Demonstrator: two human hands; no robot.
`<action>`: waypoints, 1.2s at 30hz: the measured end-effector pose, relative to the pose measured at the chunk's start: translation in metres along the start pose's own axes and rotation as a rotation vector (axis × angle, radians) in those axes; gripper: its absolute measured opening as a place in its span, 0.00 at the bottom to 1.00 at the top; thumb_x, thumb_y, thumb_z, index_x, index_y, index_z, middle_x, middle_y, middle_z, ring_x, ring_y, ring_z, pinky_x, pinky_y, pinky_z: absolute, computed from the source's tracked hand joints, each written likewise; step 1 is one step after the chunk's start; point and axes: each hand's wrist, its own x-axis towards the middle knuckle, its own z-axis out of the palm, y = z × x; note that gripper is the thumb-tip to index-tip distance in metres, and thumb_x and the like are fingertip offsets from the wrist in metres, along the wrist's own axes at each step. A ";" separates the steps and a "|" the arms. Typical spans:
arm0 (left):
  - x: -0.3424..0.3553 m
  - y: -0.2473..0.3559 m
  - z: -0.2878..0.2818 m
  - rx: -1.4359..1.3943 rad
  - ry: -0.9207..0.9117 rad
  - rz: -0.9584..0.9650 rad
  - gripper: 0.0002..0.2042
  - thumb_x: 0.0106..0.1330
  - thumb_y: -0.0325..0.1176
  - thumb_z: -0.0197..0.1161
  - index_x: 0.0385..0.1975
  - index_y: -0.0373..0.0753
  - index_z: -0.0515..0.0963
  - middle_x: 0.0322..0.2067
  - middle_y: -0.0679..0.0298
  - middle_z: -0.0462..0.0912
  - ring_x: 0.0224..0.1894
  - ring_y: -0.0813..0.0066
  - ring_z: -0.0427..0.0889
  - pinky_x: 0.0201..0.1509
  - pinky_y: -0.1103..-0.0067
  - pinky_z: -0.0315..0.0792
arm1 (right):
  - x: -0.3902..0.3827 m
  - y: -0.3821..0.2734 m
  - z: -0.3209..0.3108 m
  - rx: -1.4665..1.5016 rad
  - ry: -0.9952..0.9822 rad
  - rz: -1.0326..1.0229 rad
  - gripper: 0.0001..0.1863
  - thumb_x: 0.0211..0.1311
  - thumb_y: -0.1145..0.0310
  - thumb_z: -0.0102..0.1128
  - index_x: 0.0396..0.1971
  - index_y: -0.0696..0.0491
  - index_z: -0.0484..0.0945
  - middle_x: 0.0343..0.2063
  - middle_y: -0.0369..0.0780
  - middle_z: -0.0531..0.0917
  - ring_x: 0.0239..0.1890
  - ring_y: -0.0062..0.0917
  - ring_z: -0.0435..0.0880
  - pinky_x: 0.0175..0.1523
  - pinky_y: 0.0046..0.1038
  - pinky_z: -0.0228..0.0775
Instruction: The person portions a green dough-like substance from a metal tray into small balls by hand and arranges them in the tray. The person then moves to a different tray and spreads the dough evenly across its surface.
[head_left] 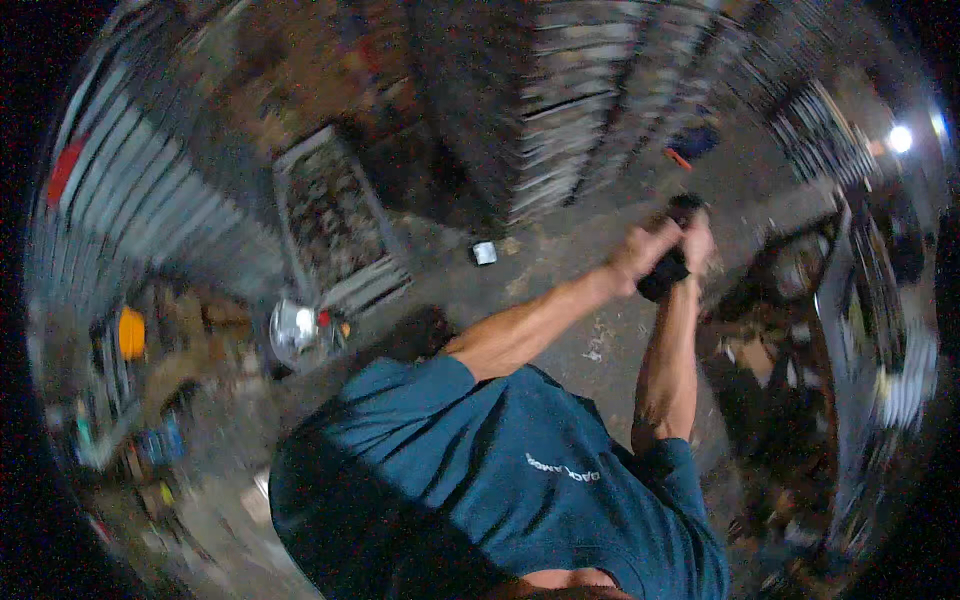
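Observation:
Both my arms reach out to the upper right, and the hands come together around a black object (664,278). Its kind cannot be made out through the motion blur. Dark parts of it show below and above the fingers. My left hand (643,256) is closed on its left side, the fingers smeared. On the other side my right hand (699,246) is wrapped against it, close beside the left. Beyond the hands, a small orange item (679,158) lies near a dark blue shape (697,140).
A small white box (484,253) sits on the grey floor. To the left are a framed tray (385,283) of dark lumpy material, a shiny rounded metal object (297,332) and a yellow-orange item (131,333). Stacked metal bars (575,110) stand ahead; cluttered shelving (840,370) is at right.

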 end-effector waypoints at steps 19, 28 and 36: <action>-0.149 0.019 -0.308 -0.299 0.755 0.295 0.18 0.69 0.46 0.60 0.48 0.37 0.78 0.47 0.65 0.82 0.47 0.68 0.80 0.52 0.69 0.75 | -0.218 0.091 0.257 -0.817 -1.044 -0.390 0.38 0.66 0.45 0.54 0.73 0.36 0.54 0.74 0.45 0.46 0.75 0.53 0.38 0.71 0.62 0.27; -0.269 0.047 -0.423 0.117 1.216 -0.101 0.30 0.69 0.52 0.57 0.61 0.32 0.69 0.57 0.52 0.75 0.60 0.59 0.73 0.65 0.69 0.64 | -0.150 0.308 -0.011 -1.879 -1.282 0.149 0.42 0.45 0.47 0.73 0.62 0.41 0.67 0.58 0.43 0.71 0.60 0.42 0.70 0.64 0.56 0.56; -0.314 0.010 -0.665 1.240 1.042 -0.568 0.29 0.68 0.53 0.56 0.67 0.51 0.65 0.69 0.50 0.57 0.72 0.46 0.53 0.70 0.57 0.57 | -0.328 0.296 -0.259 -0.753 -0.613 0.994 0.27 0.62 0.49 0.62 0.51 0.55 0.76 0.39 0.42 0.86 0.40 0.29 0.84 0.37 0.35 0.76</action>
